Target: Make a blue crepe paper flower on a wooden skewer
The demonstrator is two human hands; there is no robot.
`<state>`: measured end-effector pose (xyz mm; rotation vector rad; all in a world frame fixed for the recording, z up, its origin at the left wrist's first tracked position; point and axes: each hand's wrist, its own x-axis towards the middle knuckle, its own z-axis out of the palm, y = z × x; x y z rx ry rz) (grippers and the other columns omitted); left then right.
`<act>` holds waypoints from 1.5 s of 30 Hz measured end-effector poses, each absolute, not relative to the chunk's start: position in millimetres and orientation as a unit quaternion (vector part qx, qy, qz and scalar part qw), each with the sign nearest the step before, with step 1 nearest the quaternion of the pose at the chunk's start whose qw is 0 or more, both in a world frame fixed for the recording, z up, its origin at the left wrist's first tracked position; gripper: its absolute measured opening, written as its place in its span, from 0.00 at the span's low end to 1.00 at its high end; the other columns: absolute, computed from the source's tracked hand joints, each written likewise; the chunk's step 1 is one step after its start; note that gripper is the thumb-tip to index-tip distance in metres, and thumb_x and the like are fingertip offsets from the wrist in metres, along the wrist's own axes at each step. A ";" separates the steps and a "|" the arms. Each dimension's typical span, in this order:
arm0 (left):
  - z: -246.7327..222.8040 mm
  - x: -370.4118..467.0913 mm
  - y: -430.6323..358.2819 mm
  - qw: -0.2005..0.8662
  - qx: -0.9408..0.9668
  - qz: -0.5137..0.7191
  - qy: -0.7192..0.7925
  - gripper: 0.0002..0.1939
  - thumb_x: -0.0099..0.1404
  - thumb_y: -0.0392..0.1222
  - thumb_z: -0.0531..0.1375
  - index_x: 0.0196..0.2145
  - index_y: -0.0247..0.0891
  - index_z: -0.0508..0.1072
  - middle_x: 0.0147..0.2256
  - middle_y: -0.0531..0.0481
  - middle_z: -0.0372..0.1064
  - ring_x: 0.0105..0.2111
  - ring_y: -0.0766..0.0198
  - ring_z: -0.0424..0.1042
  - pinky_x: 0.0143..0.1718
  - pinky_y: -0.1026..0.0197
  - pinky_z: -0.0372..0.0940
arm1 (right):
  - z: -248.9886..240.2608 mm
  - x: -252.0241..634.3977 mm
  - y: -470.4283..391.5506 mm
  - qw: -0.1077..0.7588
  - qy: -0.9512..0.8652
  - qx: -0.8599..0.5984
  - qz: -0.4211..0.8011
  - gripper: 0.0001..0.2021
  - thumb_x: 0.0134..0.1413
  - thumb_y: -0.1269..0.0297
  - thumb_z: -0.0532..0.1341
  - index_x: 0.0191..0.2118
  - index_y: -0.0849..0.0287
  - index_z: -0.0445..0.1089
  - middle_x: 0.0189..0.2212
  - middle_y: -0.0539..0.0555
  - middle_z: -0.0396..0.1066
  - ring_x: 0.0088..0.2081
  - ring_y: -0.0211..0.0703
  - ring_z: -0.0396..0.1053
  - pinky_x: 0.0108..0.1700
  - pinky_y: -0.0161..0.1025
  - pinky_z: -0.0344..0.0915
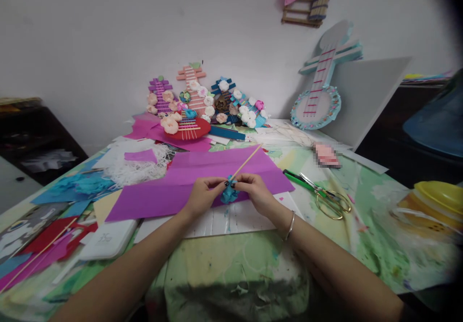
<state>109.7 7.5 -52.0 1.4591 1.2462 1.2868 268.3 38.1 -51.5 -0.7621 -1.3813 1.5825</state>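
Between my fingertips is a small blue paper flower (229, 195), bunched around the lower end of a thin wooden stick (248, 160) that slants up to the right. My left hand (207, 195) pinches the flower from its left side. From the right, my right hand (255, 192) pinches it near the stick. Both hands are closed, thumb against finger. Under them lies a large purple paper sheet (159, 194), partly over a white board (217, 225) with shiny lines across it.
Gold-handled scissors (333, 204) and a green cutter (298, 178) lie to the right. A yellow-lidded tub (439, 201) stands at the far right. White paper shreds (126, 167) and a white power bank (108, 240) are at left. Flower-decorated paper instruments (195, 95) lean at the back wall.
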 end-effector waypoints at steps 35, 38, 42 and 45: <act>-45.3 111.6 6.5 0.493 0.510 0.479 0.517 0.12 0.41 0.40 0.68 0.23 0.31 0.72 0.16 0.53 0.67 0.15 0.72 0.61 0.17 0.68 0.54 | -48.1 277.2 47.9 0.519 -0.578 -0.293 0.558 0.12 0.41 0.56 0.65 0.29 0.59 0.67 0.24 0.50 0.65 0.28 0.38 0.63 0.32 0.37 0.59; -45.4 110.5 7.3 0.502 0.522 0.459 0.515 0.12 0.42 0.40 0.68 0.23 0.31 0.73 0.16 0.53 0.67 0.15 0.72 0.61 0.18 0.68 0.54 | -47.5 277.2 46.7 0.515 -0.582 -0.288 0.559 0.12 0.42 0.56 0.65 0.28 0.59 0.66 0.25 0.50 0.64 0.29 0.38 0.63 0.32 0.37 0.59; -45.8 109.7 7.3 0.518 0.540 0.434 0.501 0.11 0.45 0.41 0.67 0.26 0.31 0.75 0.17 0.53 0.67 0.15 0.74 0.59 0.17 0.69 0.52 | -47.3 277.5 45.9 0.517 -0.587 -0.286 0.553 0.11 0.42 0.57 0.64 0.28 0.58 0.66 0.25 0.49 0.63 0.28 0.37 0.61 0.31 0.36 0.58; -45.7 109.7 6.8 0.528 0.554 0.421 0.487 0.10 0.47 0.42 0.66 0.27 0.32 0.74 0.18 0.53 0.66 0.16 0.74 0.59 0.17 0.69 0.51 | -46.9 277.8 45.7 0.513 -0.594 -0.280 0.552 0.10 0.43 0.58 0.64 0.28 0.58 0.66 0.25 0.50 0.63 0.28 0.37 0.61 0.31 0.36 0.58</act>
